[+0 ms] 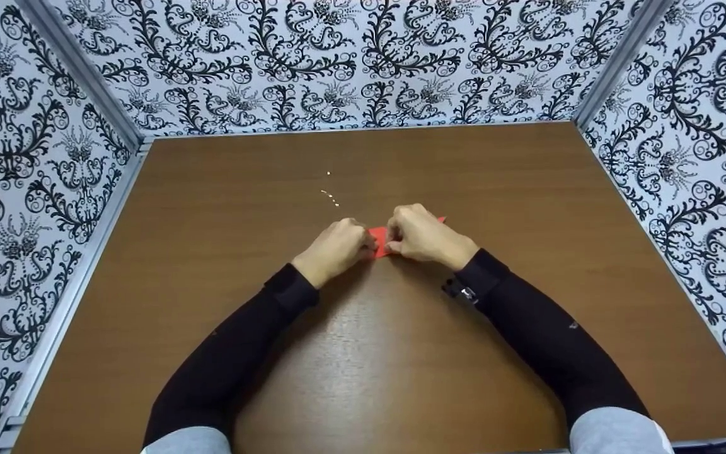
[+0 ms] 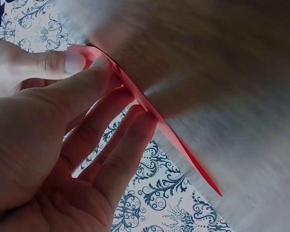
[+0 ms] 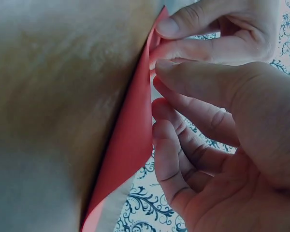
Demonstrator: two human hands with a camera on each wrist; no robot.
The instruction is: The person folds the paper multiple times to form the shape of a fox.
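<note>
A folded sheet of red paper (image 1: pixel 380 242) lies low at the middle of the brown table, partly hidden by both hands. My left hand (image 1: pixel 339 248) holds its left part, and in the left wrist view the thumb (image 2: pixel 100 65) lies against the paper's edge. From the other side my right hand (image 1: pixel 425 234) pinches the upturned edge between thumb and fingers. The right wrist view shows the paper (image 3: pixel 128 150) bent over in a long flap, its fold along the table. Both hands are close together, their fingertips almost meeting.
Small pale specks (image 1: pixel 330 197) dot the brown table (image 1: pixel 243 183) beyond the left hand. Panels with a black-and-white scroll pattern (image 1: pixel 363 63) stand along the back and both sides, joined by grey metal posts (image 1: pixel 79 69).
</note>
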